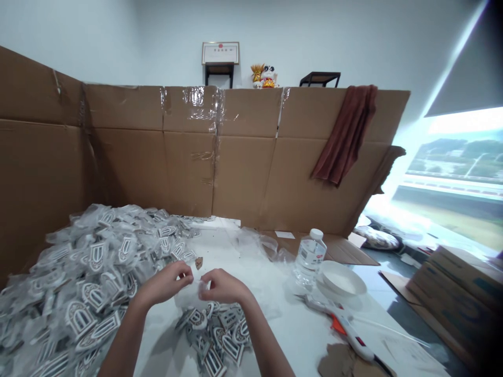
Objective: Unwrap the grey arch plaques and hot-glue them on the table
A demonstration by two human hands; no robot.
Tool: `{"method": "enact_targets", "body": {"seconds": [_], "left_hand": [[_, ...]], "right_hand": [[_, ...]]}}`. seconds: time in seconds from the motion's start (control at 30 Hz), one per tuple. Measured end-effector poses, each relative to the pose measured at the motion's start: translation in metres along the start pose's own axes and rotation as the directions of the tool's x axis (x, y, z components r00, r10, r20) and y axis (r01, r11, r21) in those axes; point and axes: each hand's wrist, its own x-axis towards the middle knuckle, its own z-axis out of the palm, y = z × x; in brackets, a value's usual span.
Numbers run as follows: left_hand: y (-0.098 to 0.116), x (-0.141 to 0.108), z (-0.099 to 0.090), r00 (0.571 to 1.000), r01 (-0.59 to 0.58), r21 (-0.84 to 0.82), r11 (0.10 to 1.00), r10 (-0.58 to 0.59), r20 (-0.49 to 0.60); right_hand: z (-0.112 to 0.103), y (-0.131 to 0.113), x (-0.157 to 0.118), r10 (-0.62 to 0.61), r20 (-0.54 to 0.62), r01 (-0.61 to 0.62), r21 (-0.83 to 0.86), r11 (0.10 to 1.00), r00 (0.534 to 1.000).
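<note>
Above the white tabletop my left hand (170, 283) is closed in a pinch, thumb and fingertips together. What it pinches, if anything, is too small to make out. Just to its right my right hand (225, 287) is also closed, its fingertips gripping a small clear plastic bag (189, 298) that hangs between the hands. Below them lies a small heap of loose arch-shaped pieces (228, 340) with white, grey and brown patterns. Left of my forearm spreads a large pile of similar pieces in clear bags (94, 293). A small brown piece (199, 262) lies beyond my fingertips.
At right stand a water bottle (310, 256) and a white bowl (342, 278). A glue gun (346, 324) lies in front of them, its cord trailing off. Cardboard walls (243, 173) enclose the back and left, with a brown cloth (348, 136) draped over. A cardboard box (459, 303) stands far right.
</note>
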Motion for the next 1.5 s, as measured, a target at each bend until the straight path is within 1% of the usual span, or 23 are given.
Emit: {"method": "enact_targets", "body": {"seconds": [0.07, 0.1, 0.13, 0.17, 0.2, 0.23, 0.27, 0.3, 0.33, 0.37, 0.47, 0.57, 0.67, 0.73, 0.83, 0.93, 1.0, 1.07, 1.17, 1.27, 1.33, 1.4, 1.5], "left_hand": [[-0.014, 0.006, 0.003, 0.999, 0.026, -0.022, 0.999, -0.027, -0.018], [-0.025, 0.011, 0.006, 0.997, 0.068, -0.032, 0.997, -0.069, -0.042], [-0.037, 0.016, 0.009, 0.985, 0.136, -0.042, 0.99, -0.139, -0.1], [-0.049, 0.021, 0.014, 0.974, 0.178, -0.042, 0.983, -0.182, -0.131], [-0.061, 0.027, 0.019, 0.963, 0.212, -0.045, 0.976, -0.216, -0.159], [-0.072, 0.033, 0.024, 0.952, 0.237, -0.056, 0.97, -0.243, -0.185], [-0.082, 0.039, 0.03, 0.938, 0.263, -0.072, 0.962, -0.272, -0.214], [-0.09, 0.045, 0.036, 0.922, 0.284, -0.089, 0.955, -0.298, -0.247], [-0.096, 0.051, 0.042, 0.904, 0.308, -0.112, 0.945, -0.327, -0.276], [-0.101, 0.055, 0.047, 0.89, 0.319, -0.134, 0.938, -0.345, -0.297], [-0.107, 0.065, 0.057, 0.866, 0.325, -0.202, 0.924, -0.377, -0.329], [-0.107, 0.067, 0.056, 0.863, 0.315, -0.268, 0.911, -0.392, -0.319], [-0.099, 0.063, 0.046, 0.884, 0.295, -0.319, 0.901, -0.384, -0.268], [-0.089, 0.058, 0.038, 0.907, 0.265, -0.332, 0.905, -0.351, -0.232], [-0.073, 0.05, 0.029, 0.944, 0.194, -0.331, 0.923, -0.268, -0.193], [-0.064, 0.045, 0.027, 0.96, 0.15, -0.312, 0.938, -0.214, -0.181], [-0.066, 0.045, 0.028, 0.95, 0.162, -0.286, 0.944, -0.227, -0.212], [-0.071, 0.049, 0.032, 0.927, 0.215, -0.273, 0.938, -0.284, -0.245], [-0.077, 0.054, 0.042, 0.902, 0.297, -0.304, 0.905, -0.37, -0.22], [-0.078, 0.057, 0.051, 0.902, 0.346, -0.365, 0.864, -0.413, -0.125], [-0.075, 0.056, 0.054, 0.901, 0.362, -0.398, 0.843, -0.426, -0.083], [-0.072, 0.055, 0.052, 0.903, 0.359, -0.416, 0.836, -0.423, -0.073], [-0.063, 0.051, 0.041, 0.925, 0.312, -0.408, 0.858, -0.372, -0.073]], "right_hand": [[-0.006, 0.004, -0.001, 0.034, -0.001, -0.034, 0.132, 0.991, 0.999], [-0.01, 0.008, -0.002, 0.06, -0.046, -0.048, 0.237, 0.97, 0.997], [-0.016, 0.013, -0.003, 0.103, -0.138, -0.046, 0.369, 0.928, 0.985], [-0.022, 0.018, -0.005, 0.167, -0.258, -0.007, 0.525, 0.851, 0.952], [-0.027, 0.023, -0.006, 0.253, -0.362, 0.068, 0.68, 0.73, 0.897], [-0.033, 0.028, -0.007, 0.347, -0.395, 0.131, 0.798, 0.588, 0.85], [-0.037, 0.032, -0.009, 0.405, -0.379, 0.168, 0.868, 0.468, 0.832], [-0.04, 0.034, -0.01, 0.437, -0.347, 0.177, 0.907, 0.383, 0.83], [-0.043, 0.035, -0.011, 0.443, -0.312, 0.169, 0.928, 0.333, 0.841], [-0.043, 0.034, -0.012, 0.431, -0.284, 0.151, 0.937, 0.316, 0.857], [-0.041, 0.026, -0.012, 0.381, -0.254, 0.108, 0.925, 0.363, 0.889], [-0.035, 0.018, -0.011, 0.361, -0.272, 0.089, 0.889, 0.449, 0.892], [-0.031, 0.014, -0.01, 0.323, -0.285, 0.066, 0.833, 0.549, 0.903], [-0.027, 0.014, -0.008, 0.295, -0.286, 0.033, 0.767, 0.641, 0.912], [-0.02, 0.014, -0.003, 0.288, -0.26, -0.073, 0.613, 0.786, 0.922], [-0.013, 0.016, 0.004, 0.298, -0.186, -0.189, 0.446, 0.875, 0.936], [-0.009, 0.016, 0.007, 0.296, -0.136, -0.228, 0.374, 0.899, 0.945], [-0.007, 0.016, 0.008, 0.279, -0.103, -0.231, 0.335, 0.914, 0.955], [-0.006, 0.014, 0.006, 0.25, -0.081, -0.215, 0.305, 0.928, 0.965], [-0.007, 0.013, 0.004, 0.226, -0.087, -0.193, 0.286, 0.939, 0.97], [-0.008, 0.013, 0.003, 0.204, -0.098, -0.17, 0.279, 0.945, 0.974], [-0.008, 0.013, 0.003, 0.192, -0.112, -0.156, 0.269, 0.95, 0.975], [-0.007, 0.014, 0.004, 0.201, -0.119, -0.168, 0.237, 0.957, 0.972]]}}
